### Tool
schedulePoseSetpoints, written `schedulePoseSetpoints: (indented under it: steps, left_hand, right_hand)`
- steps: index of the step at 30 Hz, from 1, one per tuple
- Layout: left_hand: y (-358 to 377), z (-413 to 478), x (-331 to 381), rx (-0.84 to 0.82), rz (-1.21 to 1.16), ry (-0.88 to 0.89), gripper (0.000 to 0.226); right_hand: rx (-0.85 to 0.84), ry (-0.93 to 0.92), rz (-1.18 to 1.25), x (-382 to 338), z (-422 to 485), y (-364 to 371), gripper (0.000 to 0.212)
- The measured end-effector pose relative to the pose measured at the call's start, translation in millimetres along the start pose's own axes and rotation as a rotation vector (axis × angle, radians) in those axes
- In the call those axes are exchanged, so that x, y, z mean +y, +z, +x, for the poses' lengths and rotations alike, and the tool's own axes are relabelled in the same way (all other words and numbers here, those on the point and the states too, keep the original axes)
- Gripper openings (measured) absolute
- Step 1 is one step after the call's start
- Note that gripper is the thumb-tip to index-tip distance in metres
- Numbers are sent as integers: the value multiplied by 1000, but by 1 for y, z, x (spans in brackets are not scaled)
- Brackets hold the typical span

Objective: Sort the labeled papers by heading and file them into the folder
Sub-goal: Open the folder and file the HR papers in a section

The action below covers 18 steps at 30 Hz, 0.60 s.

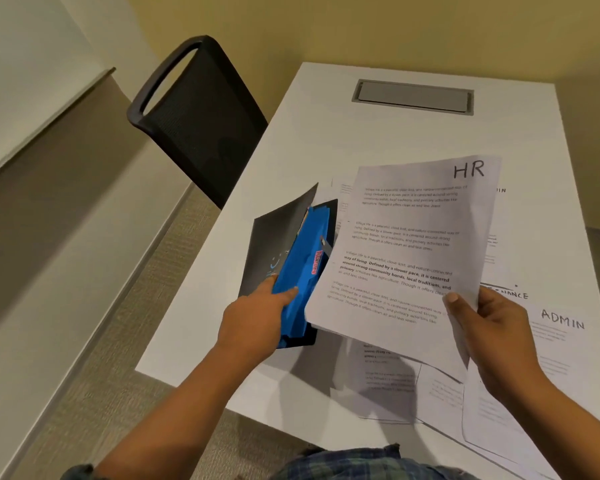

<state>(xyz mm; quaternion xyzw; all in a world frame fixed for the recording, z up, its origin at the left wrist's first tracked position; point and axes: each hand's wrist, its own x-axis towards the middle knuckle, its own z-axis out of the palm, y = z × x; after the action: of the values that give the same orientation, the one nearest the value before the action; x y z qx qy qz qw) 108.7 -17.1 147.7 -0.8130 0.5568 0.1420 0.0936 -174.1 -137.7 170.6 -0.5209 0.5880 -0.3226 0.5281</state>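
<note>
White table [361,140] is filling most of the view, with a black mesh chair [201,123] standing at its left side and a grey cable hatch [413,97] sitting flush near the far edge. Loose papers [561,337] are lying spread over the near right part, one headed ADMIN. Above them an HR sheet [406,251] is hanging, overlapping the right edge of the folder [278,237], which is lying open on the table's left with blue dividers [302,271] fanning up. The right hand [492,334] is pinching the sheet's lower right edge, thumb on top. The left hand [253,317] is pressing straight fingers against the dividers.
</note>
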Motion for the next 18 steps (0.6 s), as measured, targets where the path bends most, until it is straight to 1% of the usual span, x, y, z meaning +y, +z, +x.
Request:
schedulePoseSetpoints:
  steps: [1, 3, 4, 6, 8, 9, 12, 14, 16, 18]
  left_hand:
    - [-1, -1, 2, 9, 27, -8, 67]
    - [-5, -1, 6, 54, -28, -94, 42]
    - [-6, -1, 8, 81, -79, -147, 39]
    - [-6, -3, 12, 122, -148, -182, 54]
    - [-4, -4, 14, 106, -144, -180, 65]
    - [-3, -4, 15, 92, -127, -179, 65]
    - [-7, -5, 18, 99, -106, -188, 54]
    - [-8, -6, 20, 100, -110, -192, 53]
    - [-7, -6, 21, 88, -95, -167, 59]
    - [-7, -5, 23, 44, -61, -95, 73]
  right_hand:
    - [-2, -3, -3, -2, 0, 0, 14]
    - [-7, -7, -3, -7, -1, 1, 16]
    - [-8, -11, -7, -9, -3, 2, 17]
    - [-2, -22, -18, -11, -5, 1, 14]
    - [7, -31, -22, -13, -6, 0, 12]
    - [11, -34, -24, -13, -6, 0, 12]
    - [16, -37, -34, -15, -7, -2, 13]
    - [19, -35, -37, -16, -8, -4, 14]
    - [19, -36, -32, -17, -8, -6, 17]
    - [18, -39, -31, -18, -8, -7, 17]
